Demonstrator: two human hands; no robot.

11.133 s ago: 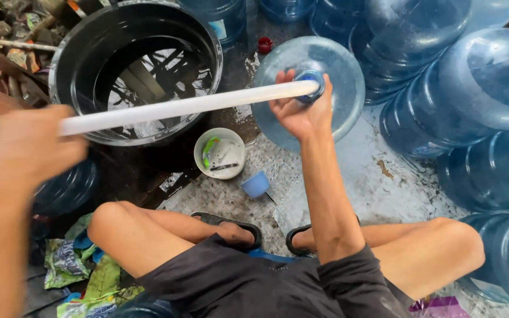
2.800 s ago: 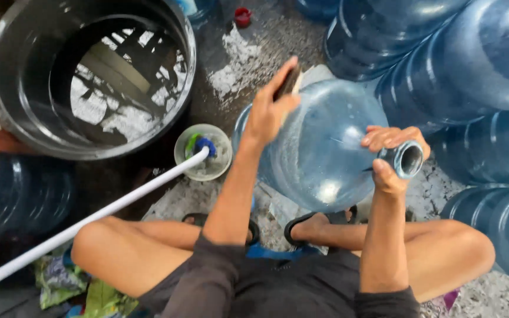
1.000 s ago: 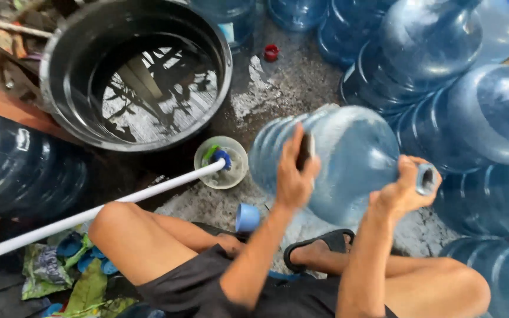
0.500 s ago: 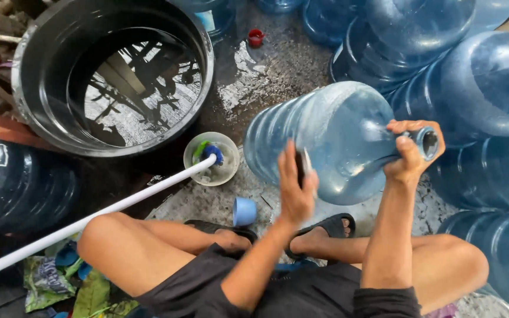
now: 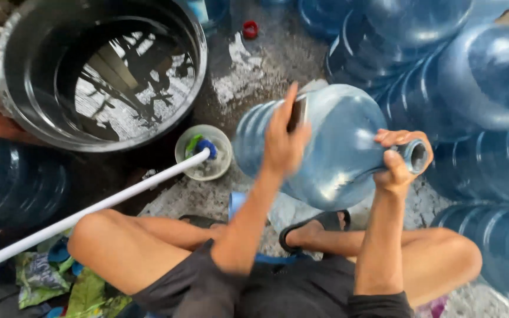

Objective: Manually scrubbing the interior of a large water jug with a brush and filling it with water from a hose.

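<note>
I sit on the ground holding a big blue water jug (image 5: 340,150) on its side above my feet. My right hand (image 5: 399,159) grips its neck, with the open mouth pointing right. My left hand (image 5: 284,138) presses flat on the jug's body, with a dark scrubbing pad under the palm. A long white pipe (image 5: 89,209) with a blue brush head rests in a small white bowl (image 5: 204,153) to the left.
A large black tub (image 5: 98,70) of water stands at the upper left. Several blue jugs (image 5: 472,88) are stacked on the right and one dark jug (image 5: 16,182) lies at the left. A red cap (image 5: 250,28) lies on wet concrete.
The jug has been shaken and turned in my hands. My left hand slid from its lower body up to the top side. My right hand stayed on the neck. The pipe rests still in the bowl.
</note>
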